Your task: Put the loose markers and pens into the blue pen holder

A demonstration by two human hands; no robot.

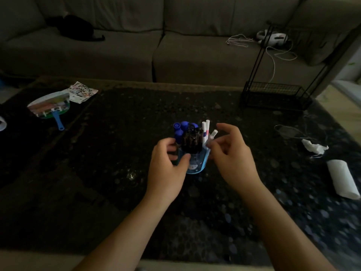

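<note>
The blue pen holder (197, 163) stands upright in the middle of the dark stone table (117, 173). It is packed with blue-capped markers (181, 127), dark pens (192, 140) and white pens (205, 130). My left hand (168, 163) wraps around the holder's left side, thumb on its front. My right hand (232, 153) hovers at the holder's right, fingers spread and curled, fingertips close to a short white pen (214, 133); whether it touches the pen is unclear.
A round hand fan with a blue handle (50, 107) and a printed sheet (83, 91) lie far left. A black wire rack (273, 94) stands far right. A crumpled tissue (314, 147), clear wrapper and white roll (342, 178) lie right. A grey sofa sits behind.
</note>
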